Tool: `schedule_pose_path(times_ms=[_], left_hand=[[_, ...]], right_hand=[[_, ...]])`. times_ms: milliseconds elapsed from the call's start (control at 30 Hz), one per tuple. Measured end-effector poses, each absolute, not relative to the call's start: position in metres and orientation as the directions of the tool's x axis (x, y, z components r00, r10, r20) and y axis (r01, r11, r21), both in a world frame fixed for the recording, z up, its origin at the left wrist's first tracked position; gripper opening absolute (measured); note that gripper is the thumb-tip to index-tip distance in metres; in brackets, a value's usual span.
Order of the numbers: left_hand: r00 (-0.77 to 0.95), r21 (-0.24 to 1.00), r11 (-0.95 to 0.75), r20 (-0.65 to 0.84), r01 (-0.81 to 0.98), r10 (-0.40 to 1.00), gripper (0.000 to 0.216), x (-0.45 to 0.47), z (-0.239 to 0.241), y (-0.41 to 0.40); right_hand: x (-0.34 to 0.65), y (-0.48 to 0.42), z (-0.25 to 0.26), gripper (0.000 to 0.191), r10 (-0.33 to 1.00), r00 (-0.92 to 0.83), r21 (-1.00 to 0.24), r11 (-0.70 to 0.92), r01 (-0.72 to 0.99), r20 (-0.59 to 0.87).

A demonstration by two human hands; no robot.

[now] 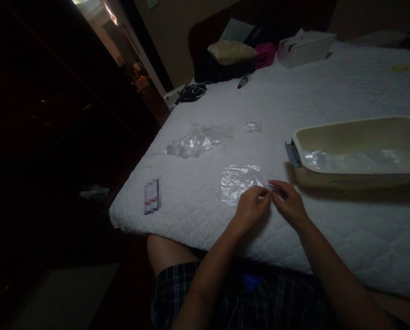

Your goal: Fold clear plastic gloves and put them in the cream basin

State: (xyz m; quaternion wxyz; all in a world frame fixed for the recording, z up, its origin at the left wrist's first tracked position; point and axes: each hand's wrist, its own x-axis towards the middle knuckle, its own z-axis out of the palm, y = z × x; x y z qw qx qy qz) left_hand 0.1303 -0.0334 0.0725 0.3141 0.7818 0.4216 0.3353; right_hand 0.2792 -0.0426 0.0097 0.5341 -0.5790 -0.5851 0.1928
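A clear, crinkled plastic bag (241, 178) lies flat on the white quilted bed, its right end reaching up to my fingers. My left hand (253, 206) is closed in a pinch at that end of the bag, partly covering it. Fingertip to fingertip with it, my right hand (290, 204) pinches at the same spot. The bit of plastic between the fingertips is too small and dim to see clearly. Farther back on the bed lie a larger crumpled plastic bag (196, 141) and a small clear plastic wrapper (251, 127).
A cream plastic bin (356, 179) with a grey latch stands at right, clear plastic inside. A blurred flat item (152, 197) lies near the bed's left corner. Toward the headboard are a white box (306, 50), a pillow (232, 52), a small bottle (244, 81) and dark cables (192, 93).
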Motion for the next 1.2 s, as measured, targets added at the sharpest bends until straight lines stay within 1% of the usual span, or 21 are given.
schedule_pose_path(times_ms=[100,200,333,400,467,567,700,767,1000,1100,1200], left_hand=[[0.465,0.729,-0.495,0.271,0.473,0.843,0.015,0.13,0.073,-0.042],[0.475,0.645,-0.547,0.306,0.534,0.825,0.019,0.13,0.073,-0.045],[0.49,0.517,-0.592,0.335,0.619,0.805,0.037,0.13,0.067,-0.05],[0.488,0.473,-0.587,0.327,0.656,0.809,0.034,0.13,0.061,-0.053],[0.473,0.452,-0.573,0.324,0.683,0.819,0.025,0.13,0.056,-0.055],[0.468,0.449,-0.576,0.337,0.683,0.817,0.014,0.133,0.049,-0.056],[0.495,0.456,-0.598,0.336,0.659,0.801,0.013,0.135,0.048,-0.054],[0.496,0.462,-0.585,0.31,0.667,0.811,0.014,0.135,0.05,-0.055],[0.471,0.525,-0.511,0.221,0.681,0.854,0.021,0.13,0.062,-0.058],[0.454,0.557,-0.48,0.197,0.678,0.869,0.023,0.129,0.063,-0.06],[0.436,0.587,-0.451,0.179,0.672,0.882,0.023,0.128,0.063,-0.06]], right_hand=[[0.281,-0.044,0.011,0.02,0.884,0.196,-0.825,0.288,0.486,0.424],[0.281,-0.045,0.014,0.015,0.883,0.201,-0.827,0.289,0.482,0.425],[0.282,-0.046,0.016,0.013,0.874,0.212,-0.817,0.288,0.5,0.438],[0.282,-0.046,0.015,0.014,0.877,0.201,-0.819,0.297,0.491,0.438],[0.283,-0.045,0.014,0.015,0.879,0.194,-0.827,0.305,0.472,0.435],[0.284,-0.045,0.011,0.023,0.883,0.188,-0.836,0.311,0.452,0.43],[0.283,-0.045,0.014,0.03,0.897,0.141,-0.831,0.317,0.458,0.42],[0.282,-0.046,0.017,0.028,0.901,0.123,-0.822,0.314,0.475,0.415],[0.281,-0.046,0.016,0.01,0.9,0.118,-0.784,0.294,0.546,0.419],[0.282,-0.045,0.015,0.01,0.896,0.126,-0.782,0.293,0.55,0.425],[0.282,-0.045,0.016,0.015,0.896,0.101,-0.773,0.311,0.554,0.433]])
